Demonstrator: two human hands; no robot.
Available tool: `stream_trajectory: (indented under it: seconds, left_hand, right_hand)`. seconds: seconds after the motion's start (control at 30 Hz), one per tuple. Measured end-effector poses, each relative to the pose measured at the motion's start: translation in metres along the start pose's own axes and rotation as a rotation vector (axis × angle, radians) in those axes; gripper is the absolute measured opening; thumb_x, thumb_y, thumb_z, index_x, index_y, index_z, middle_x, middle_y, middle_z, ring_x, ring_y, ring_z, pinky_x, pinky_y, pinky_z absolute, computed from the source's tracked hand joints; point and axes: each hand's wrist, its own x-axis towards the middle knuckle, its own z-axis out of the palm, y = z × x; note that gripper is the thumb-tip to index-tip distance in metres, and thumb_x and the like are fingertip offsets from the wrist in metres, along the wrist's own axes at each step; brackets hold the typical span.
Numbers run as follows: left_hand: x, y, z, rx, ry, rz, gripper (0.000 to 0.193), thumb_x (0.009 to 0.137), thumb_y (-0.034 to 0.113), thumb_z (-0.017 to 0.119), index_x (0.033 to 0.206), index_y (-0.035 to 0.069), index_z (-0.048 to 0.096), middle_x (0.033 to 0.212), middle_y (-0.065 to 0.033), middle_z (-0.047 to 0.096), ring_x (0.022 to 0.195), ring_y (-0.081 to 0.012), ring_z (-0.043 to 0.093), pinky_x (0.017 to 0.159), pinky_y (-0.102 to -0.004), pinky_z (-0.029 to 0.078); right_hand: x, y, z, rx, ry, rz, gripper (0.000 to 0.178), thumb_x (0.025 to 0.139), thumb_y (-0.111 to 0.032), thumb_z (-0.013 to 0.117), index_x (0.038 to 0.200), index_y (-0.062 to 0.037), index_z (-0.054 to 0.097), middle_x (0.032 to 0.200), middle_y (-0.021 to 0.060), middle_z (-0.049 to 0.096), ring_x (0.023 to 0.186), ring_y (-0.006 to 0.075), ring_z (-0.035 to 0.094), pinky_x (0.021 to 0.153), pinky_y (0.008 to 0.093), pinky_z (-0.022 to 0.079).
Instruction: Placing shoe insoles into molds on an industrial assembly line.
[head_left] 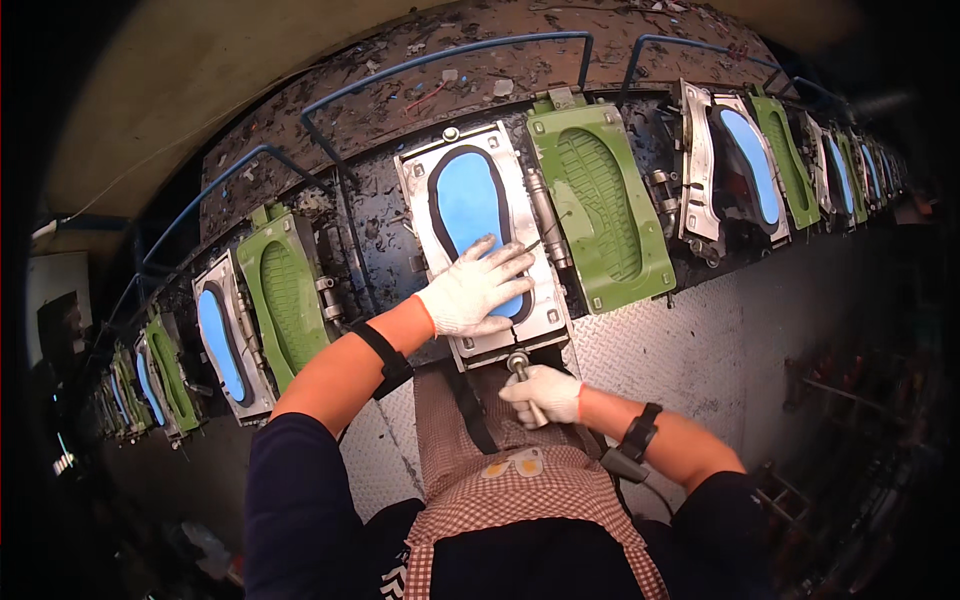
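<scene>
My left hand, in a white knit glove, lies flat with fingers spread on the lower part of a blue sole-shaped piece. That piece has a black rim and sits in an open silver metal mould. At the mould's near edge my right hand, also gloved, is closed around a metal handle with a round head. The head is at the middle of that edge; whether it is fixed to the mould I cannot tell. Hinged on the right is the green mould half, its cavity showing a tread pattern.
More open moulds stand in a row on both sides, among them a silver one with a blue sole and its green half at left. Blue rails run behind, before a scrap-strewn platform. Metal tread plate lies near.
</scene>
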Motion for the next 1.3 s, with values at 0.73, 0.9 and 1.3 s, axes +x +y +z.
stream_trajectory:
  seconds: [0.73,0.9,1.3]
  left_hand:
    - [-0.147,0.054,0.138,-0.885,0.789,-1.47,0.041,0.107,0.037,0.058,0.107,0.0,0.074,0.095,-0.012,0.074,0.084,-0.0221,0.069,0.084,-0.0343,0.054]
    - [-0.043,0.097,0.032,-0.095,0.801,-0.741,0.034,0.084,0.01,0.078,0.117,0.004,0.071,0.121,-0.0159,0.07,0.117,-0.0387,0.065,0.104,-0.047,0.052]
    - [0.045,0.029,0.012,0.153,0.392,-0.864,0.068,0.093,0.037,0.069,0.144,-0.004,0.052,0.154,-0.0293,0.047,0.147,-0.0472,0.04,0.123,-0.0549,0.031]
  right_hand:
    - [-0.08,-0.065,-0.012,-1.488,0.317,-0.805,0.041,0.103,-0.037,0.057,0.123,-0.0039,0.068,0.11,0.0191,0.07,0.106,0.0368,0.069,0.092,0.0455,0.055]
    - [-0.03,-0.117,-0.006,-1.38,0.57,-0.835,0.036,0.102,-0.034,0.057,0.109,-0.0008,0.069,0.098,0.0231,0.073,0.095,0.0406,0.071,0.087,0.0475,0.056]
    - [-0.116,-0.055,-0.158,-1.58,0.392,-0.108,0.054,0.098,-0.052,0.055,0.112,-0.0036,0.073,0.109,0.0265,0.074,0.106,0.0434,0.07,0.095,0.0497,0.054]
